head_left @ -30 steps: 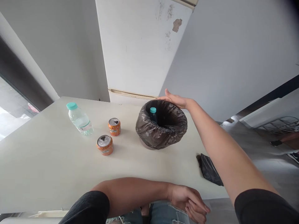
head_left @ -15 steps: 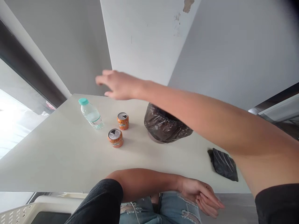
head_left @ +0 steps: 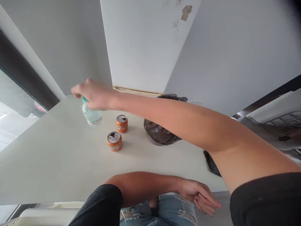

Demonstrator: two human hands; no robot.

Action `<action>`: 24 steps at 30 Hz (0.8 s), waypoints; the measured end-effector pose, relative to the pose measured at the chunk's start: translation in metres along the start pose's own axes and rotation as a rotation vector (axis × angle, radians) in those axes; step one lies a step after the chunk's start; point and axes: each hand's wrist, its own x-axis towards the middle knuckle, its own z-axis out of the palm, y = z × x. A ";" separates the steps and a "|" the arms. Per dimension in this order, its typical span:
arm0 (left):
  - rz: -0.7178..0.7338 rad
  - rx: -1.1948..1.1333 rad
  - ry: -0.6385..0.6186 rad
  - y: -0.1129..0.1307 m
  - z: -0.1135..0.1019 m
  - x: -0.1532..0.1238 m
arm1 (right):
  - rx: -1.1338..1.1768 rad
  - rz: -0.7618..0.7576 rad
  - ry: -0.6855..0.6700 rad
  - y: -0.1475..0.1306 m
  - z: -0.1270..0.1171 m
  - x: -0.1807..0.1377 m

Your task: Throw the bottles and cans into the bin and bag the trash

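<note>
My right hand [head_left: 92,94] reaches far left across the table and closes over the teal cap of a clear water bottle [head_left: 92,116] that stands upright. Two orange drink cans [head_left: 122,123] [head_left: 114,141] stand just right of the bottle. A bin lined with a black bag [head_left: 160,133] sits behind my right forearm, partly hidden. My left hand [head_left: 199,196] hangs relaxed off the table's near edge, fingers loosely apart and holding nothing, with its forearm lying along the edge.
The pale table [head_left: 58,163] runs left and forward. A folded black bag [head_left: 211,163] lies at the table's right edge, mostly behind my arm. A white fridge [head_left: 145,47] stands behind the table. A window is at the left.
My right hand left the bin's rim, swung left over the cans and came down on the water bottle's top. My left hand stayed at the table edge.
</note>
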 end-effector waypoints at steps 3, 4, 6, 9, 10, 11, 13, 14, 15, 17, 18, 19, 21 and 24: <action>-0.176 0.025 -0.225 0.010 0.004 -0.006 | 0.018 0.021 0.308 0.002 -0.062 -0.042; -0.171 0.024 -0.221 0.012 0.005 -0.007 | 0.047 0.021 0.415 0.005 -0.081 -0.061; -0.165 0.031 -0.207 0.012 0.007 -0.006 | 0.115 -0.015 0.547 0.013 -0.112 -0.105; -0.159 0.034 -0.173 0.010 0.007 -0.003 | 0.161 0.173 0.689 0.031 -0.145 -0.182; -0.157 0.030 -0.163 0.010 0.007 -0.002 | 0.111 0.264 0.642 0.038 -0.153 -0.208; -0.153 0.025 -0.156 0.010 0.007 -0.002 | 0.072 0.337 0.610 0.044 -0.161 -0.232; -0.149 0.030 -0.168 0.013 0.008 -0.002 | 0.013 0.457 0.567 0.055 -0.171 -0.273; -0.145 0.038 -0.185 0.014 0.009 -0.003 | -0.005 0.490 0.558 0.058 -0.172 -0.287; -0.139 0.048 -0.207 0.016 0.010 -0.004 | -0.015 0.500 0.571 0.058 -0.170 -0.298; -0.128 0.063 -0.254 0.020 0.011 -0.005 | -0.058 0.510 0.664 0.055 -0.155 -0.305; -0.123 0.064 -0.272 0.020 0.011 -0.005 | -0.091 0.522 0.742 0.052 -0.144 -0.303; -0.116 0.061 -0.282 0.021 0.011 -0.005 | -0.121 0.546 0.811 0.050 -0.132 -0.298; -0.105 0.056 -0.288 0.020 0.010 -0.005 | -0.106 0.609 0.747 0.051 -0.107 -0.286; -0.092 0.061 -0.272 0.017 0.009 -0.004 | -0.031 0.710 0.442 0.070 -0.081 -0.272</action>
